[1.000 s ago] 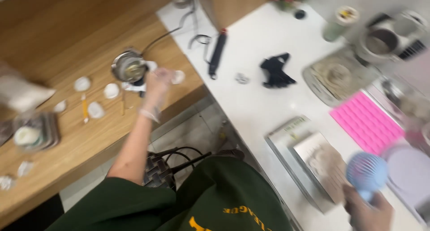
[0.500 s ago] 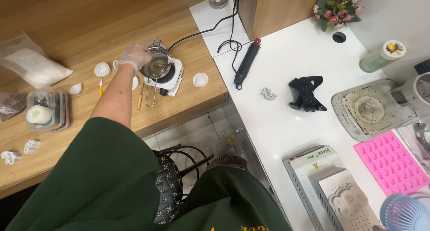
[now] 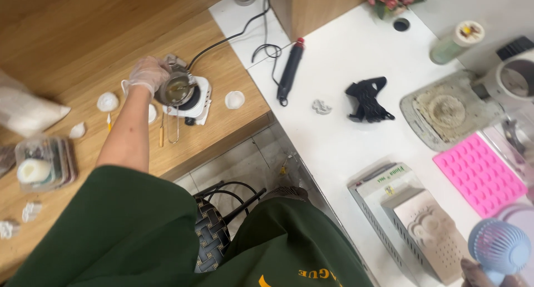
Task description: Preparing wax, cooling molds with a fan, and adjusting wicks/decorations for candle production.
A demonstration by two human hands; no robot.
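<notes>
Gloved left hand point(image 3: 147, 73) grips the small metal pot point(image 3: 177, 89) on the hotplate point(image 3: 192, 100) near the wooden counter's point(image 3: 67, 36) front edge. Right hand point(image 3: 479, 273), mostly out of frame, seems closed on a blue handheld fan point(image 3: 499, 248). Lifting the pot likely calls for a level, steady hold.

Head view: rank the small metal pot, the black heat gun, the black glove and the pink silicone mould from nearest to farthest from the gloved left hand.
From the left hand:
1. Small metal pot, touching the hand, on the white hot plate.
2. Black heat gun, to the right on the white counter.
3. Black glove, farther right, mid-counter.
4. Pink silicone mould, far right, near the counter's edge.
</notes>
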